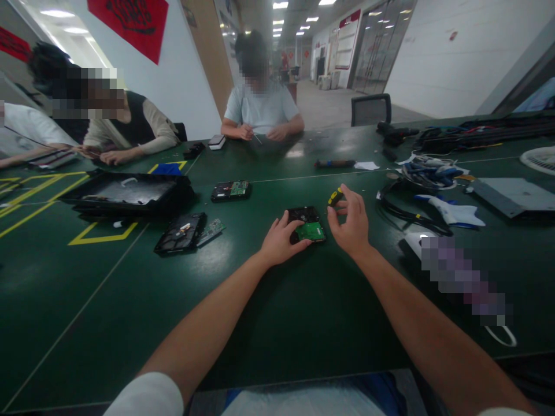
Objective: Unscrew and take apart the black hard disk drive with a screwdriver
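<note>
A hard drive (pixel 313 231) with a green circuit board facing up lies on the green table in front of me. My left hand (pixel 280 240) grips it from the left, thumb on the near edge and fingers over the far side. Just above its right side, my right hand (pixel 352 222) pinches a black-and-yellow screwdriver (pixel 335 197) between thumb and fingertips. The screwdriver's shaft and tip are too small to make out. Another hard drive (pixel 230 190) rests farther off to the left. Nearer lie an opened black casing (pixel 180 233) and a loose circuit board (pixel 211 232).
A stack of black trays (pixel 125 193) stands left. Rightward are a cable bundle (pixel 429 173), gloves (pixel 453 211), a metal box (pixel 515 193) and a pouch-like item (pixel 459 277) with a loop. A tool (pixel 333 164) lies beyond my hands. Several people sit across and left.
</note>
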Demonstrator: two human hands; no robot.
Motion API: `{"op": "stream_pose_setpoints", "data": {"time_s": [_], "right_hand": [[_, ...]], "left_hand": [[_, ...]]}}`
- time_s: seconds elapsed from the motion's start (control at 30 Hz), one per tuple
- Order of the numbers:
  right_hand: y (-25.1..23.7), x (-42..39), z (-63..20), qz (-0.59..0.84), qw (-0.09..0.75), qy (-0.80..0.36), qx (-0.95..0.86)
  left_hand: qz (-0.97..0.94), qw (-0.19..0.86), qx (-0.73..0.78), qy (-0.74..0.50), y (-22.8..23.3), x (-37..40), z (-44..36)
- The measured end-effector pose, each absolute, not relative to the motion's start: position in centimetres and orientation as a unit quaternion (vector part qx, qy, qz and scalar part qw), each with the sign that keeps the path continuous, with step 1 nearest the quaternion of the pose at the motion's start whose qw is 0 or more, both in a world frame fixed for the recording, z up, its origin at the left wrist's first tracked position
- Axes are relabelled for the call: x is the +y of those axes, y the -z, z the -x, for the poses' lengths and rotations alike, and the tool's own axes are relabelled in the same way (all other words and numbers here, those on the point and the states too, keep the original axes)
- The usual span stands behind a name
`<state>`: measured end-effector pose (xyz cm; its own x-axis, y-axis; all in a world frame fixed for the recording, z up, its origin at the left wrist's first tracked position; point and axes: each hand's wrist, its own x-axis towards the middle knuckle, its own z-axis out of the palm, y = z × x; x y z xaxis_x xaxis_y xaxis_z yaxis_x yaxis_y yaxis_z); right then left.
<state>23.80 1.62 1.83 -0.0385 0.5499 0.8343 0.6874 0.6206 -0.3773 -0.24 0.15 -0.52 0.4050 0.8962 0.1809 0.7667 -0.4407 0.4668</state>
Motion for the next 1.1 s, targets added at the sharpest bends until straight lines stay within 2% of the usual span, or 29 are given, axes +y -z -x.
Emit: {"op": "stream_pose_setpoints", "data": {"time_s": [1.1], "right_hand": [[-1.84,1.60,-23.81,0.427,0.546,0.055,-0.719]], "left_hand": [[-0.825,0.152,0.504,-0.206,0.49,0.11,0.17]]}}
